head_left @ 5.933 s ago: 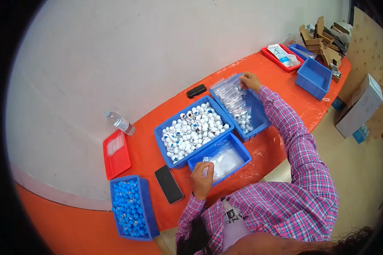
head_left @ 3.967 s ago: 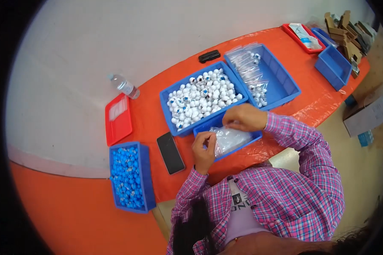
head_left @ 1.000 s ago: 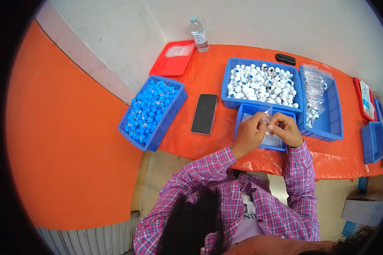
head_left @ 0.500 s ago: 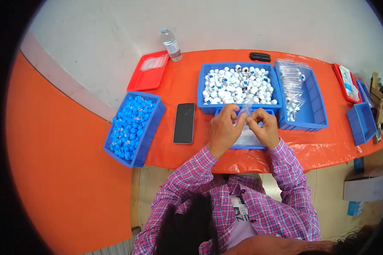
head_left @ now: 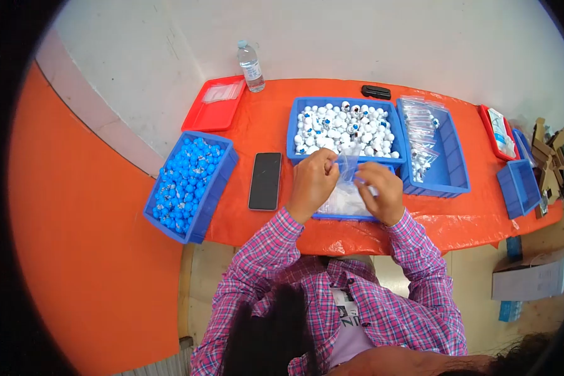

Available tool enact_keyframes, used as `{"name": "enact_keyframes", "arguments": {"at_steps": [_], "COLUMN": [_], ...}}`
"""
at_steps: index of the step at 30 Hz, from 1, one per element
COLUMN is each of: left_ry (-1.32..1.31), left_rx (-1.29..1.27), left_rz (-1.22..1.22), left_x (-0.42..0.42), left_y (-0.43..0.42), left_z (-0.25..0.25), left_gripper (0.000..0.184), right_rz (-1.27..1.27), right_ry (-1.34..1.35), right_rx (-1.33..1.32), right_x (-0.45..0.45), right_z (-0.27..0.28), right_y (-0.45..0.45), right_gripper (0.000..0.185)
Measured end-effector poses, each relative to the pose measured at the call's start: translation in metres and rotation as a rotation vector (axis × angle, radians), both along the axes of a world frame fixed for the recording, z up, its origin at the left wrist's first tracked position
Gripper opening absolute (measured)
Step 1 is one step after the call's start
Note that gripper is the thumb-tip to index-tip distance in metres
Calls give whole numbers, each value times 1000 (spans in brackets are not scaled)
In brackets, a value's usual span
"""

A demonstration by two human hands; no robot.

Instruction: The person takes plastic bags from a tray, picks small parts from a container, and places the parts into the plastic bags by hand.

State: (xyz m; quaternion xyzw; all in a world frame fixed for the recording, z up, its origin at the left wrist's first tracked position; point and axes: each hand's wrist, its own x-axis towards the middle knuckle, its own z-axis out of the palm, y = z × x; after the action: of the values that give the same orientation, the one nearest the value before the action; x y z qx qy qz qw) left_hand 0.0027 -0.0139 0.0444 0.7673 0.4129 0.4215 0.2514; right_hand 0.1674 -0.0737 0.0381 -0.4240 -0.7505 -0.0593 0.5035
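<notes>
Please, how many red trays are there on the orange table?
2. One red tray lies at the left, beside the water bottle; the other red tray lies toward the right, behind the small blue bin.

Orange tabletop (head_left: 319, 235); pink-and-blue plaid shirt (head_left: 413, 285); bright blue balls (head_left: 189, 182).

From my remote view I record a dark-screened phone (head_left: 265, 182) lying face up on the orange covering (head_left: 438, 232). A clear bottle (head_left: 251, 67) with a pale blue cap and a label is noted near the wall (head_left: 332, 41). I find a black object (head_left: 376, 92) toward the table's back edge (its type I cannot certify). At the right end, a red tray (head_left: 509, 155) holds a white-and-blue packet (head_left: 498, 128), near loose cardboard pieces (head_left: 548, 166). Below table height, I log a pale box (head_left: 532, 277).
</notes>
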Motion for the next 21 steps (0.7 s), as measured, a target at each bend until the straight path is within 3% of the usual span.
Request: {"name": "enact_keyframes", "arguments": {"at_steps": [1,2,6,12,17,21], "left_ry": [53,50,110,264,84,-75], "left_rx": [-24,-26,71,306,143,161], "left_rz": [-24,-27,-161,-229,-256,-283], "left_x": [-2,-3,-9,-12,-10,-21], "left_y": [0,1,4,6,2,-3], "left_z": [1,3,16,26,48,1], "left_gripper": [7,7,5,5,6,8], "right_rz": [30,27,-104,-163,-54,246], "right_ry": [-134,-137,-658,-887,-626,378], "right_rx": [169,166,12,-91,-272,-923], "right_x": [0,-1,-3,-9,1,24], "right_z": [4,8,24,19,30,30], "right_y": [-1,-1,-2,-8,-14,-8], "right_gripper": [8,8,9,17,15,22]}}
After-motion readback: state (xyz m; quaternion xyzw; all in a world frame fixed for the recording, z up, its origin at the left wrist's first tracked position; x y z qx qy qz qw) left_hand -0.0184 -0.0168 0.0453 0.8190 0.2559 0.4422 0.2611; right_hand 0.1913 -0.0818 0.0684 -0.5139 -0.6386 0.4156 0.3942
